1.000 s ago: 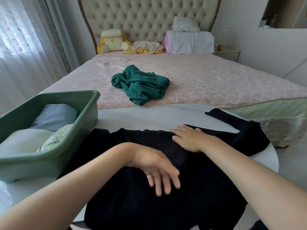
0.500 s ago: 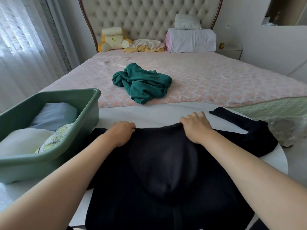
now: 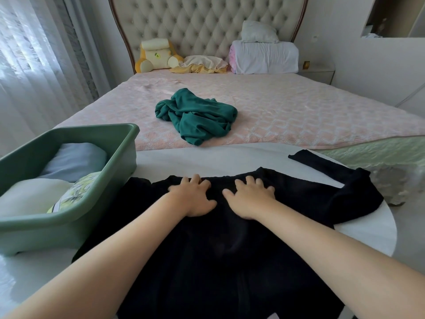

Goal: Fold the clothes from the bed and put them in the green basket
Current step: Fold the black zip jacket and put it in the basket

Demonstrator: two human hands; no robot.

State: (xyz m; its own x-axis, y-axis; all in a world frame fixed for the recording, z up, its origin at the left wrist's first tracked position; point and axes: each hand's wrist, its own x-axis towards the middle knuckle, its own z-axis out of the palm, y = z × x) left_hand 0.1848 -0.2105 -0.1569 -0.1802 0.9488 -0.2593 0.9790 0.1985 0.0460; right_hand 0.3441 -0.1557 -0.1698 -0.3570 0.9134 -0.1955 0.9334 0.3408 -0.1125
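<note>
A bedroom is seen, filled mostly by a bed (image 3: 299, 111) under a pink quilted cover, backed by a tufted headboard (image 3: 207, 24). A sheer curtain (image 3: 34, 65) is hung along the left wall. Against the headboard a yellow plush toy (image 3: 156, 56) is propped, with a roll of white bedding (image 3: 264, 56) to its right and a small pillow (image 3: 258, 32) set on top of that roll. A nightstand (image 3: 317, 70) is placed at the bed's far right corner.

A teal garment (image 3: 197, 116) is left crumpled and unfolded on the bed, near its foot and a little left of centre.

At the foot of the bed a round white bench (image 3: 218, 157) is placed. A green basket (image 3: 69, 226) is set on its left side, and three folded pieces are held in it: a pale blue piece (image 3: 73, 160) at the back, a white piece (image 3: 30, 194) at the front left, and a leaf-print piece (image 3: 76, 192) against the right wall.

A black garment (image 3: 230, 261) is spread over the bench just right of the basket, its left edge touching the basket's wall. One sleeve (image 3: 322, 164) is stretched out toward the bench's far right rim. The left hand (image 3: 193, 196) and the right hand (image 3: 250, 199) are laid side by side on the garment near its far edge, palms down, close together but apart. The fingers of both are splayed and pressed onto the cloth; nothing is gripped by either hand.
</note>
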